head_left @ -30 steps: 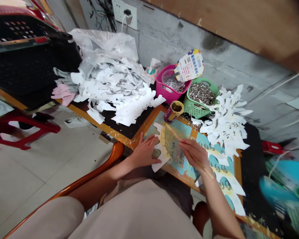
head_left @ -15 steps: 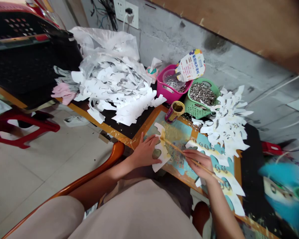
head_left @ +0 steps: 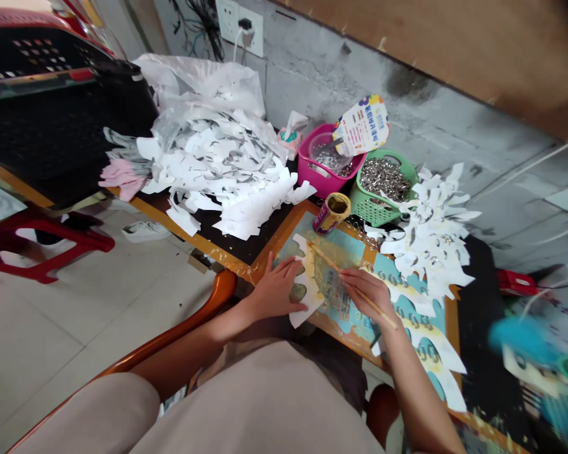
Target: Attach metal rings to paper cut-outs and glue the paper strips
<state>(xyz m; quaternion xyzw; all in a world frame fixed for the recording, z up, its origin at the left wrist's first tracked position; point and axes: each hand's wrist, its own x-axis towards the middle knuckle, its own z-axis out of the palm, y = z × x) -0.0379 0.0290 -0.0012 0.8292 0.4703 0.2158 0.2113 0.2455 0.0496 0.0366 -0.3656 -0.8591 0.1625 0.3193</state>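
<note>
White paper cut-out lies on the blue printed board, pinned by my left hand, fingers spread flat. My right hand pinches a thin wooden stick over it. Slack pressure may let the paper skid; beyond, the small open tin could tip.

Small piecework workshop, not office or kitchen: bare concrete wall, wall socket w/ plug, tiled floor. Bench piled w/ white paper cut-outs, pink basket & green basket of metal rings, open glue pot — hand-assembly setup. Red plastic stool alongside.
</note>
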